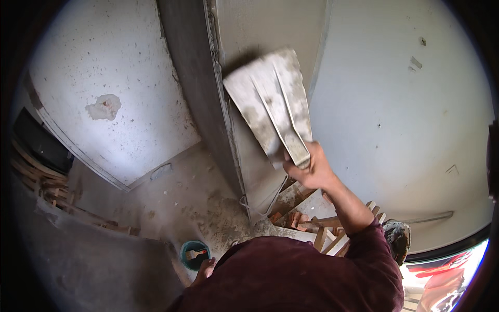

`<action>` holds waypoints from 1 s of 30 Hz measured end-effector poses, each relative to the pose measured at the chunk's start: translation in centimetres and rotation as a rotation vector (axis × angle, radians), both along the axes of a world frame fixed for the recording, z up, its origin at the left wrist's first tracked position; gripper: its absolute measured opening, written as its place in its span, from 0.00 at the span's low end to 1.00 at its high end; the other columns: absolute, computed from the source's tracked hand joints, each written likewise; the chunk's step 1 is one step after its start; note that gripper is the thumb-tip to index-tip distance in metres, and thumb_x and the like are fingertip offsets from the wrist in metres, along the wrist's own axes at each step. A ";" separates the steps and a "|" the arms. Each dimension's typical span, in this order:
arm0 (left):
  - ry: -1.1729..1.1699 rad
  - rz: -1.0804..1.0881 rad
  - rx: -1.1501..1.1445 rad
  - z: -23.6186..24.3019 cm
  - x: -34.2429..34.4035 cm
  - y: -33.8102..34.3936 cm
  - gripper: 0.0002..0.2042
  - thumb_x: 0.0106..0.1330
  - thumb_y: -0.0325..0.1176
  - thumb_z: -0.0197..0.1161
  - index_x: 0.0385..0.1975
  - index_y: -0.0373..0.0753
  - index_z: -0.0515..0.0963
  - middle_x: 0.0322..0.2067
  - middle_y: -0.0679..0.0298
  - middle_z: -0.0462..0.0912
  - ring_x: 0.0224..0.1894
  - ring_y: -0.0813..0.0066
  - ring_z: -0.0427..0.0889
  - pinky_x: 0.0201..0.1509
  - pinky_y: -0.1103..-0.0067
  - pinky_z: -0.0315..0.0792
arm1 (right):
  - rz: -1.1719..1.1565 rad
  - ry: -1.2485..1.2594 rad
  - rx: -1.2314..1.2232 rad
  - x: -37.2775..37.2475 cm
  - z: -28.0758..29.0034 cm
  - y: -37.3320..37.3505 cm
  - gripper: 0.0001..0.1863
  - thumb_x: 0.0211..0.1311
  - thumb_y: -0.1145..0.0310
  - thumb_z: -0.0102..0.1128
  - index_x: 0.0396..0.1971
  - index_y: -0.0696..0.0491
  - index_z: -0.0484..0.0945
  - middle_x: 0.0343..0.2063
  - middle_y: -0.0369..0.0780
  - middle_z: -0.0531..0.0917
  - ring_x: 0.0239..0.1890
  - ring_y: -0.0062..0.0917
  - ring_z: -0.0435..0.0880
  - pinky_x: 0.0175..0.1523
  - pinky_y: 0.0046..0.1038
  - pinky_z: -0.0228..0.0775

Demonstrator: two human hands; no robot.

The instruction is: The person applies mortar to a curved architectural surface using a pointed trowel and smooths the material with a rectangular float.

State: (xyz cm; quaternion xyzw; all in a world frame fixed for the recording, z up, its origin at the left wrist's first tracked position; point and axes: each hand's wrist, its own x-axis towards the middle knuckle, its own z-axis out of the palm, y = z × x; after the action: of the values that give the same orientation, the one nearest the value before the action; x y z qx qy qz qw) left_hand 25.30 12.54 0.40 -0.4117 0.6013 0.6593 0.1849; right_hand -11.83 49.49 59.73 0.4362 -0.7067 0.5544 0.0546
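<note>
My right hand is wrapped round the narrow handle end of a large, whitish plastering float, smeared with grey. The float's broad blade is raised, tilted to the left, in front of a grey plastered wall strip; whether it touches the wall I cannot tell. Low down, my left hand shows only in part beside my dark red shirt, its fingers mostly hidden. Just left of it is a dark green bucket with a brush-like tool in it.
A rough vertical wall edge runs down beside the float, with a bent wire at its foot. Wooden slats and broken bricks lie below my right arm. A pale wall stands right, a patched white panel left.
</note>
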 end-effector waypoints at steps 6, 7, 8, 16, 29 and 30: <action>0.216 -0.197 -0.201 4.7 -7.3 0.9 0.22 0.73 0.51 0.52 0.40 0.34 0.79 0.32 0.64 0.81 0.31 0.73 0.79 0.36 0.74 0.71 | -0.111 0.159 0.009 -3.9 2.1 -1.4 0.07 0.44 0.78 0.60 0.27 0.57 0.76 0.20 0.37 0.78 0.25 0.20 0.77 0.32 0.26 0.69; 0.321 -0.163 -0.154 5.5 -8.1 1.0 0.22 0.73 0.52 0.52 0.43 0.35 0.79 0.34 0.63 0.82 0.33 0.72 0.81 0.38 0.73 0.72 | -0.171 0.214 0.002 -4.4 2.5 -1.0 0.07 0.44 0.78 0.60 0.27 0.57 0.76 0.21 0.36 0.78 0.25 0.19 0.76 0.32 0.25 0.69; 0.394 -0.142 -0.123 6.2 -8.5 1.4 0.23 0.73 0.52 0.52 0.46 0.36 0.79 0.36 0.63 0.82 0.34 0.71 0.82 0.39 0.72 0.73 | -0.234 0.267 -0.004 -4.8 2.9 -0.1 0.07 0.44 0.78 0.59 0.28 0.58 0.76 0.21 0.36 0.78 0.26 0.19 0.76 0.32 0.24 0.69; 0.289 -0.231 -0.053 4.0 -6.9 -1.9 0.22 0.72 0.51 0.54 0.47 0.35 0.79 0.35 0.62 0.83 0.33 0.71 0.83 0.34 0.72 0.72 | -0.427 0.473 0.280 -2.9 4.2 6.7 0.13 0.40 0.75 0.65 0.31 0.56 0.78 0.22 0.36 0.79 0.25 0.22 0.76 0.32 0.30 0.71; 0.206 -0.129 0.224 2.5 -12.0 -0.7 0.22 0.69 0.51 0.60 0.45 0.35 0.80 0.35 0.62 0.83 0.35 0.71 0.84 0.35 0.73 0.75 | -0.365 0.906 0.586 -4.6 1.5 2.2 0.14 0.35 0.72 0.64 0.28 0.49 0.78 0.18 0.35 0.79 0.21 0.26 0.81 0.27 0.32 0.74; 0.159 -0.166 0.249 2.5 -12.7 -0.6 0.21 0.70 0.50 0.59 0.45 0.35 0.80 0.37 0.63 0.83 0.35 0.71 0.84 0.35 0.74 0.75 | -0.380 0.890 0.596 -4.5 3.1 2.1 0.14 0.35 0.73 0.64 0.29 0.50 0.78 0.18 0.36 0.79 0.19 0.26 0.80 0.26 0.32 0.74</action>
State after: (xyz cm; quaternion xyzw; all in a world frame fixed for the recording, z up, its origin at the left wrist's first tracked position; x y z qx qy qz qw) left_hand 12.62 11.94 2.89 -0.2813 0.5596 0.7416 0.2403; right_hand -16.31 51.55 62.85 0.4896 -0.8075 0.0743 0.3204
